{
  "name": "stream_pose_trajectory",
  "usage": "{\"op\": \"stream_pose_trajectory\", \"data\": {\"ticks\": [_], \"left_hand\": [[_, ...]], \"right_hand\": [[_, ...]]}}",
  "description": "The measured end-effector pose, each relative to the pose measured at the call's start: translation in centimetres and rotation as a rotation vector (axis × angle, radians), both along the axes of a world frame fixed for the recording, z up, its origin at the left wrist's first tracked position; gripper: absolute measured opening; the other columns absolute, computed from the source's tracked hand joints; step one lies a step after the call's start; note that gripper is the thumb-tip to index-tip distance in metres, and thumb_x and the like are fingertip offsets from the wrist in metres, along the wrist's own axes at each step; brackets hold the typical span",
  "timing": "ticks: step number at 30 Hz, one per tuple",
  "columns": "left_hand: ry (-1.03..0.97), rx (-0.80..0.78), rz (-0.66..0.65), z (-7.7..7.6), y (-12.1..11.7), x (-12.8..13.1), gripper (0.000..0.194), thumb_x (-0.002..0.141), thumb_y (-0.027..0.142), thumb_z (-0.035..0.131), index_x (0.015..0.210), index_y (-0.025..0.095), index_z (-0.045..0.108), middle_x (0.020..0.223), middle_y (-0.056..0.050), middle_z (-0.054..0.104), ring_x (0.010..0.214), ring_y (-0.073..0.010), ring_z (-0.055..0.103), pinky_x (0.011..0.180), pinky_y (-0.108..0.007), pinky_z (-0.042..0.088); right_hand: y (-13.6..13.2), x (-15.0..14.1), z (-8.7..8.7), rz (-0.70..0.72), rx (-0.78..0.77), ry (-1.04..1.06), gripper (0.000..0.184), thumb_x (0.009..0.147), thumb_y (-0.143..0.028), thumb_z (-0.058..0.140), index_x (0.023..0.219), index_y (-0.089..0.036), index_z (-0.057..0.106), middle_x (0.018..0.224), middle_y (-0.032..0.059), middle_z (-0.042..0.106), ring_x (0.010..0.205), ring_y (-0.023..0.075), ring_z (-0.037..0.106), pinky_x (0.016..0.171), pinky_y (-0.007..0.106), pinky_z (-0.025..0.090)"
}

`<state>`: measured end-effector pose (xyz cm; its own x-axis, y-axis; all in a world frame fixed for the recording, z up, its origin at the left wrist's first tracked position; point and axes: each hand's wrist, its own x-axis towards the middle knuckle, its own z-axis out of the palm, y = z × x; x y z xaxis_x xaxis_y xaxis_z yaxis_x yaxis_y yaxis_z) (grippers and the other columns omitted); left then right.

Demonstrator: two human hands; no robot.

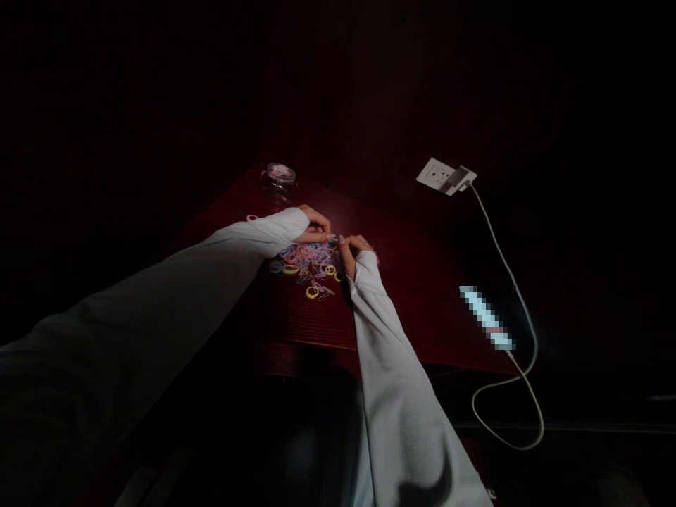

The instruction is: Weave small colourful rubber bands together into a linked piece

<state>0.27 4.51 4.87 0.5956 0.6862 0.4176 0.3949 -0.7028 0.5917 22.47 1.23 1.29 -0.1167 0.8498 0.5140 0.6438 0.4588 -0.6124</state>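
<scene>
My left hand (315,221) and my right hand (358,248) meet over a pile of colourful hair ties and small clips (309,258) on the dark red table. Both hands are closed, thumbs and fingers pinched, their tips almost touching. Something tiny and greenish shows between them, too small to name. Below the hands lie several yellow hair ties (312,292) near the pile's front edge. A pink hair tie (252,217) lies apart, just past my left sleeve. The sleeve hides part of the pile's left side.
A clear jar (279,184) with a pink-patterned lid stands at the table's far left. On the right, a white charger (461,179) sits in a wall socket (434,173). Its cable (496,243) loops down to a blurred-out device (486,318). The surroundings are very dark.
</scene>
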Motion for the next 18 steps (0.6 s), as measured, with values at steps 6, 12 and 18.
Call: {"op": "stream_pose_trajectory", "data": {"ticks": [6, 12, 18], "left_hand": [[0.004, 0.023, 0.013, 0.0, -0.34, 0.06, 0.035, 0.101, 0.043, 0.066, 0.092, 0.013, 0.082, 0.073, 0.0, 0.069, 0.063, -0.0088, 0.045, 0.066, -0.025, 0.034], [0.001, 0.054, 0.012, 0.33, -0.86, 0.26, 0.033, 0.1, 0.043, 0.065, 0.086, 0.017, 0.08, 0.064, 0.004, 0.061, 0.06, -0.0094, 0.045, 0.066, -0.026, 0.034], [0.008, 0.053, 0.023, 0.28, -0.49, 0.26, 0.032, 0.1, 0.04, 0.065, 0.082, 0.015, 0.076, 0.066, 0.002, 0.061, 0.061, -0.0098, 0.044, 0.067, -0.026, 0.036]], "right_hand": [[-0.12, -0.17, 0.39, 0.007, -0.018, 0.01, 0.057, 0.106, -0.067, 0.053, 0.067, -0.026, 0.059, 0.076, 0.0014, 0.059, 0.08, 0.0206, 0.053, 0.084, 0.034, 0.046], [-0.23, -0.35, 0.4, -0.001, 0.011, -0.001, 0.052, 0.105, -0.06, 0.054, 0.066, -0.026, 0.053, 0.077, 0.0012, 0.057, 0.08, 0.0202, 0.053, 0.083, 0.034, 0.045], [-0.55, -0.44, 0.91, -0.054, 0.004, 0.011, 0.043, 0.103, -0.042, 0.058, 0.064, -0.026, 0.046, 0.077, 0.0003, 0.056, 0.08, 0.02, 0.054, 0.082, 0.034, 0.045]]}}
